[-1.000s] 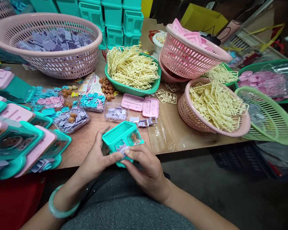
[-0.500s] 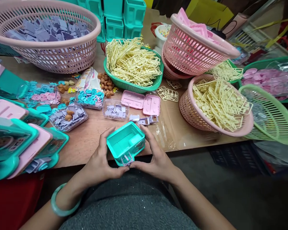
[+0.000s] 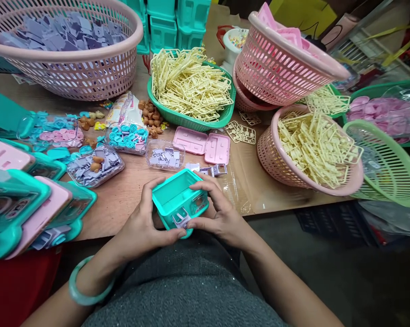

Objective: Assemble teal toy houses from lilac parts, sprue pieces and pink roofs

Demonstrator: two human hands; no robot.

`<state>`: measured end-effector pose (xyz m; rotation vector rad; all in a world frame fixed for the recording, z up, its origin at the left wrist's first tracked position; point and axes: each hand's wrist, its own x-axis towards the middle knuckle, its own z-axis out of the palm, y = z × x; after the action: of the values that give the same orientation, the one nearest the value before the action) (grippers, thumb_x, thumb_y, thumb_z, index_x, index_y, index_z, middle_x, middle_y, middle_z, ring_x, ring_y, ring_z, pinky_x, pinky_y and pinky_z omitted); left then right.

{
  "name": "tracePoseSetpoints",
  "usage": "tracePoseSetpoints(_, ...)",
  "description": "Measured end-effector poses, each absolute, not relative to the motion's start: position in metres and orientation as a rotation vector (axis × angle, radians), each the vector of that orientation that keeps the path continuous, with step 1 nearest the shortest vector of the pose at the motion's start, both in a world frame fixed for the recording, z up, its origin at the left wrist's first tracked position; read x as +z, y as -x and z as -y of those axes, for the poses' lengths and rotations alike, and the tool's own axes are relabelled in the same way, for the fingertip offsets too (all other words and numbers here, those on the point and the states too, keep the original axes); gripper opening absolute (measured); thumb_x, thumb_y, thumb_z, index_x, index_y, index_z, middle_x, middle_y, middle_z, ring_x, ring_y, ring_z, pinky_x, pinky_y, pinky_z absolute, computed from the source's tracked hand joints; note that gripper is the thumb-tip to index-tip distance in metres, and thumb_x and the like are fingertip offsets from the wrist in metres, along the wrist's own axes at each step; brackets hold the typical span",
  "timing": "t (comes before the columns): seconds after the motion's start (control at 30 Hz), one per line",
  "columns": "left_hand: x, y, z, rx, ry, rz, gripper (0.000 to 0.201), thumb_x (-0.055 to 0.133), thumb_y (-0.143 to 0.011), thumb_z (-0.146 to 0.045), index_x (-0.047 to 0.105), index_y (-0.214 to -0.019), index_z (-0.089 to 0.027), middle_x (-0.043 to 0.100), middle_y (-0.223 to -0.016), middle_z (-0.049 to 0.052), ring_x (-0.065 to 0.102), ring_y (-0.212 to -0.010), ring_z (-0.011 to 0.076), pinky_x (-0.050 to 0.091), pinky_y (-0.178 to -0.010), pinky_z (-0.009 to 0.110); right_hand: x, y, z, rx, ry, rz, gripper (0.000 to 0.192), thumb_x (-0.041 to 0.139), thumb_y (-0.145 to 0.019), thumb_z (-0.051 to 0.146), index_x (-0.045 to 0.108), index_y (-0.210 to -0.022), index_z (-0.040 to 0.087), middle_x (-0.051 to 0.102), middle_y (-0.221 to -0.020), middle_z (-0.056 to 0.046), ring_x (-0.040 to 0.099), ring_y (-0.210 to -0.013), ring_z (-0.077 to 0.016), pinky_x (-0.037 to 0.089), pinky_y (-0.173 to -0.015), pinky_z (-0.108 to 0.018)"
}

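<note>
An open-topped, teal plastic box [image 3: 172, 188] with a small lilac plastic bracket [image 3: 181, 220] on its near side is gripped between the left hand [image 3: 135, 227] and the right hand [image 3: 221, 220], at the near edge of the brown tabletop [image 3: 133, 195], both thumbs close to the bracket. Just beyond lie two pink rectangular plastic panels [image 3: 190, 140] and a clear plastic tray of lilac pieces [image 3: 165, 156]; farther back stands a green plastic basket [image 3: 208, 125] heaped with cream plastic frames [image 3: 191, 86].

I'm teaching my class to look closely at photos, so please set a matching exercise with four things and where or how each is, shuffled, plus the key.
1. Bracelet
2. One turquoise box
3. Middle green basket
4. Pale green basket

A. Heaped with cream frames
B. At the picture's right edge
C. Around the left wrist
D. Between left hand and right hand

Pairs: 1-C, 2-D, 3-A, 4-B
</note>
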<state>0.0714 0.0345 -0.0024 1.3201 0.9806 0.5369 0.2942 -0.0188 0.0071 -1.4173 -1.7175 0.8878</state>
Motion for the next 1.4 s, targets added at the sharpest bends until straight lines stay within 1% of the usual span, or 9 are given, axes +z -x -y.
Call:
tracePoseSetpoints(0.17, -0.004, -0.069, -0.034, 0.548, -1.288, -0.981, 0.1, 0.094, -0.062, -0.031, 0.039, -0.145, -0.03, 0.054, -0.144, 0.014, 0.056, -0.129, 0.0397, 0.047, -0.11, 0.052, 0.003, -0.293, 0.014, 0.892, 1.404, 1.706, 0.07, 0.093, -0.07, 0.035, 0.053, -0.127, 0.036, 0.046, -0.148, -0.009, 0.048, -0.141, -0.0302, 0.05, -0.113, -0.055)
tracePoseSetpoints(0.33, -0.002, -0.069, -0.038, 0.594, -1.015, -0.937, 0.089, 0.092, -0.066, -0.034, 0.043, -0.14, -0.031, 0.06, -0.137, 0.012, 0.062, -0.125, 0.0362, 0.051, -0.106, 0.048, 0.007, -0.29, 0.005, 0.898, 1.389, 1.822, 0.08, 0.086, -0.08, 0.033, 0.041, -0.146, 0.038, 0.041, -0.154, -0.01, 0.041, -0.147, -0.0312, 0.043, -0.118, -0.057)
tracePoseSetpoints(0.53, -0.005, -0.066, -0.049, 0.546, -1.029, -0.829, 0.082, 0.087, -0.075, -0.045, 0.037, -0.137, -0.029, 0.057, -0.146, 0.015, 0.059, -0.133, 0.0339, 0.054, -0.104, 0.039, 0.016, -0.283, -0.002, 0.895, 1.413, 1.791, 0.069, 0.077, -0.089, 0.031, 0.04, -0.147, 0.037, 0.047, -0.15, -0.008, 0.048, -0.141, -0.0284, 0.053, -0.11, -0.048)
tracePoseSetpoints(0.63, -0.005, -0.069, -0.047, 0.587, -0.968, -0.845, 0.081, 0.084, -0.076, -0.053, 0.036, -0.136, -0.027, 0.059, -0.144, 0.015, 0.061, -0.13, 0.033, 0.056, -0.101, 0.038, 0.015, -0.273, 0.009, 0.613, 1.45, 1.74, 0.061, 0.076, -0.09, 0.038, 0.045, -0.141, 0.03, 0.049, -0.146, -0.013, 0.048, -0.14, -0.0312, 0.053, -0.107, -0.05)
tracePoseSetpoints(0.73, -0.004, -0.074, -0.043, 0.597, -0.925, -0.832, 0.082, 0.085, -0.077, -0.051, 0.035, -0.137, -0.027, 0.061, -0.142, 0.015, 0.063, -0.127, 0.0312, 0.056, -0.1, 0.037, 0.013, -0.263, 0.024, 0.245, 1.503, 1.767, 0.044, 0.079, -0.085, 0.046, 0.057, -0.116, 0.024, 0.062, -0.116, -0.011, 0.061, -0.113, -0.0307, 0.053, -0.092, -0.049)
tracePoseSetpoints(0.87, -0.009, -0.077, -0.04, 0.628, -0.976, -0.803, 0.074, 0.081, -0.083, -0.047, 0.038, -0.139, -0.027, 0.061, -0.142, 0.013, 0.063, -0.127, 0.0291, 0.055, -0.103, 0.037, 0.01, -0.259, 0.036, 0.273, 1.471, 1.836, 0.025, 0.074, -0.09, 0.031, 0.057, -0.107, 0.022, 0.068, -0.087, -0.004, 0.062, -0.078, -0.021, 0.05, -0.071, -0.038)
tracePoseSetpoints(1.03, -0.023, -0.074, -0.031, 0.657, -1.24, -0.875, 0.073, 0.078, -0.086, -0.04, 0.039, -0.147, -0.033, 0.057, -0.145, 0.01, 0.059, -0.131, 0.0317, 0.053, -0.106, 0.046, -0.003, -0.266, 0.045, 0.41, 1.375, 1.676, 0.032, 0.072, -0.088, 0.017, 0.059, -0.117, 0.019, 0.07, -0.097, -0.008, 0.067, -0.085, -0.0213, 0.057, -0.073, -0.037)
tracePoseSetpoints(1.2, -0.034, -0.074, -0.024, 0.719, -1.636, -0.955, 0.083, 0.079, -0.084, -0.047, 0.033, -0.153, -0.036, 0.057, -0.144, 0.012, 0.061, -0.127, 0.035, 0.054, -0.104, 0.055, -0.02, -0.27, 0.057, 0.467, 1.373, 1.556, 0.032, 0.073, -0.088, 0.017, 0.062, -0.118, 0.02, 0.072, -0.098, -0.008, 0.07, -0.091, -0.0227, 0.06, -0.079, -0.039)
tracePoseSetpoints(1.4, -0.032, -0.081, -0.027, 0.871, -2.027, -0.942, 0.084, 0.071, -0.087, -0.055, 0.03, -0.156, -0.03, 0.062, -0.137, 0.016, 0.066, -0.124, 0.0342, 0.06, -0.098, 0.049, -0.036, -0.276, 0.059, 0.557, 1.348, 1.478, 0.026, 0.072, -0.093, 0.026, 0.065, -0.117, 0.024, 0.074, -0.099, -0.009, 0.072, -0.093, -0.0232, 0.062, -0.08, -0.039)
